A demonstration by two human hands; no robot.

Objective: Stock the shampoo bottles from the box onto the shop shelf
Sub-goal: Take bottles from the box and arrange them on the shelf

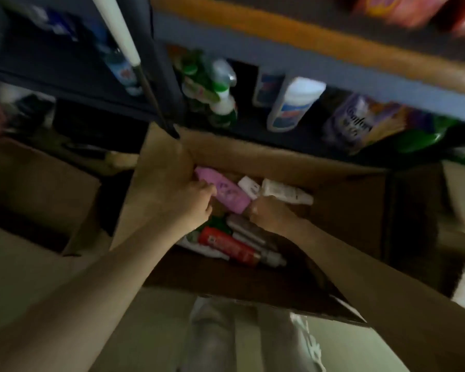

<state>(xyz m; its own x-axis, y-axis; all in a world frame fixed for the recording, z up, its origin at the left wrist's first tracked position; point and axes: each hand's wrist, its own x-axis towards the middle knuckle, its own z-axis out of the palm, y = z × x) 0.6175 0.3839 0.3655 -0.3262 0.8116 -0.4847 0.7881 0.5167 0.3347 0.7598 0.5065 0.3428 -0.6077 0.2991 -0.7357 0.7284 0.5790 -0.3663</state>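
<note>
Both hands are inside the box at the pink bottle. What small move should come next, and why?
Probably lift the pink bottle straight up out of the box: the left hand already holds its side, the right hand is at its lower end, and it lies on top of the other bottles.

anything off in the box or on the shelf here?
No spill or damage shows. Bottles in the box lie jumbled on their sides, the pink bottle and red bottle at different angles. The left hand grips the pink one; the right hand is curled beside it. The frame is blurred.
</note>
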